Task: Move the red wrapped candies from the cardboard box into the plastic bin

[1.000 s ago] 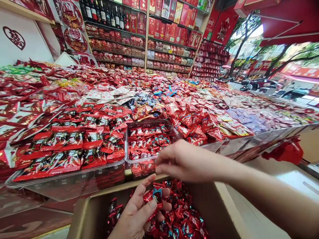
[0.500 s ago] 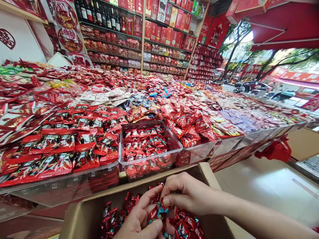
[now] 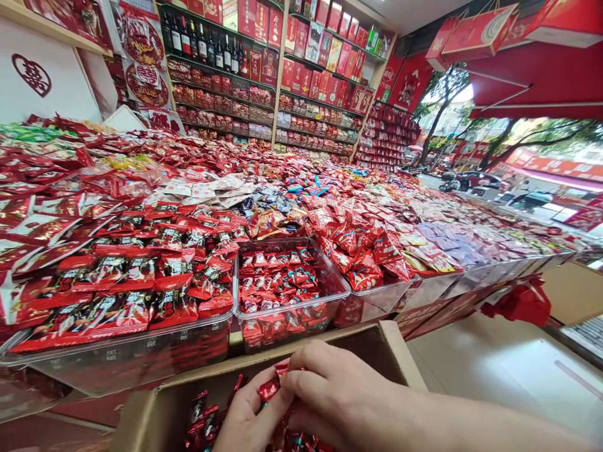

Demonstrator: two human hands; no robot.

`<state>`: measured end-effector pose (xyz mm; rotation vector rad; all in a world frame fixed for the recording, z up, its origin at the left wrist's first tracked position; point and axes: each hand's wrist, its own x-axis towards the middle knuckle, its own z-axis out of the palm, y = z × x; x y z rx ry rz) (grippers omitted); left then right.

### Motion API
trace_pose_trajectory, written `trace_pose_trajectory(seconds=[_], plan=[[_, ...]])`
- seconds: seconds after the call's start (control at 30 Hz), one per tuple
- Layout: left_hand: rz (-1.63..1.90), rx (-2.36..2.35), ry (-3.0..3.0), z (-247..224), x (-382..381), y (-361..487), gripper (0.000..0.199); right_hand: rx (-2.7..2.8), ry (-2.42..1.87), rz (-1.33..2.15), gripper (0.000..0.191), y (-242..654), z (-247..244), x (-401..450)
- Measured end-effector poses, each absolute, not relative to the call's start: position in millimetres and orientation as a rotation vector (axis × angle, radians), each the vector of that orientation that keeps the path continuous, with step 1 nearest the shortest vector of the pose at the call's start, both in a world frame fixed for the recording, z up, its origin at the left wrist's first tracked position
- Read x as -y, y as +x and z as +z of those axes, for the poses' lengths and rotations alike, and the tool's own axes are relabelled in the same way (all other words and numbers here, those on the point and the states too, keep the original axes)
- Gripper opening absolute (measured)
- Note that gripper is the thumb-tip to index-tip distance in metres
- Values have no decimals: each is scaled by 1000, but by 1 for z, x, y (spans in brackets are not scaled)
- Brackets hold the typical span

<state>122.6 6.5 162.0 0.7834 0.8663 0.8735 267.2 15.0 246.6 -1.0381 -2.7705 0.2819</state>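
Note:
Over an open cardboard box (image 3: 400, 358) holding loose red-wrapped candies (image 3: 205, 417), my two hands meet. My left hand (image 3: 257, 408) is curled round a few red candies (image 3: 269, 388). From the right, my right hand (image 3: 325, 389) reaches across, its fingers closed on a red wrapper at the left hand's fingertips. Its palm side is hidden. Just beyond the box, a clear plastic bin (image 3: 342, 292) holds rows of similar red candies (image 3: 277, 276).
Bins of black-and-red packets (image 3: 136, 270) stand left of the clear bin, and red triangular packets (image 3: 365, 257) to its right. Shelves with bottles and boxes line the back. A red bag (image 3: 522, 304) lies at the right.
My right hand has moved left and lower over my left hand, now covering more of the candies. The view has tilted slightly, so the bins appear a little lower and farther right.

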Motion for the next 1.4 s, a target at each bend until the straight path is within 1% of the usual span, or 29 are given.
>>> trace_pose_trajectory(seconds=[0.17, 0.3, 0.43, 0.53, 0.6, 0.7, 0.8, 0.97, 1.27, 1.4], plan=[[869, -808, 631, 170, -6, 120, 39, 2925, -921, -46, 15, 270, 242, -11], [886, -756, 612, 177, -5, 115, 37, 2833, -902, -146, 19, 276, 256, -24], [888, -770, 706, 175, -6, 112, 33, 2688, -1221, -433, 21, 284, 285, -71], [823, -777, 743, 169, -7, 113, 33, 2735, -1462, -566, 17, 285, 292, -114], [780, -767, 764, 165, -6, 114, 35, 2829, -1573, -546, 17, 282, 287, -135], [760, -748, 790, 165, -5, 114, 35, 2934, -1664, -516, 24, 276, 276, -149], [776, -740, 814, 169, -4, 112, 35, 2990, -1691, -513, 29, 271, 268, -152], [744, -730, 895, 170, -3, 112, 37, 3112, -1714, -428, 31, 270, 260, -160], [735, -773, 956, 162, -1, 112, 39, 3243, -1645, -322, 25, 261, 279, -176], [719, -781, 885, 163, -1, 114, 40, 3224, -1549, -255, 21, 254, 273, -177]])
